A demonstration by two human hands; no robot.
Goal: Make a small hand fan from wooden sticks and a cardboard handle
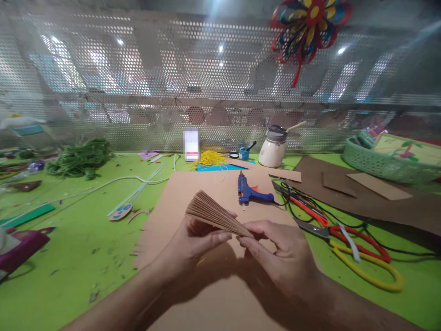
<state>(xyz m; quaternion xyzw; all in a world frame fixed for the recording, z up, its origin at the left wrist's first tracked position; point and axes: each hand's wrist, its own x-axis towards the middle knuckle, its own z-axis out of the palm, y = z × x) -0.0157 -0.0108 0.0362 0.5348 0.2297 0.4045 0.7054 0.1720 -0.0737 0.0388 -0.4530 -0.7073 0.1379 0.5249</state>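
In the head view, the pleated brown fan (217, 214) is raised between both hands, above the tan sheet (206, 181) that lies under the fingers. The left hand (198, 241) holds it from below and behind — thumb near the lower edge, fingertips peeping out past the far edge — while the right hand (284, 250) pinches the narrow end, where the folds gather, between thumb and fingers. The wide end spreads up and away, beyond the left fingers. It looks like paper or thin card (the material is a guess), so it should weigh very little, be fairly stiff along each crease and springy across them, and be dry enough not to slip. A hard squeeze at the open end would probably crush the pleats; the gathered tip seems the surest place to pinch, with a loose cradle under the spread part. Ahead of the right fingertips, apart from them, lies the blue glue gun (251, 193); to the right of that hand are scissors (334, 231) with orange and yellow loops, and farther ahead stands a pale jar (273, 151).
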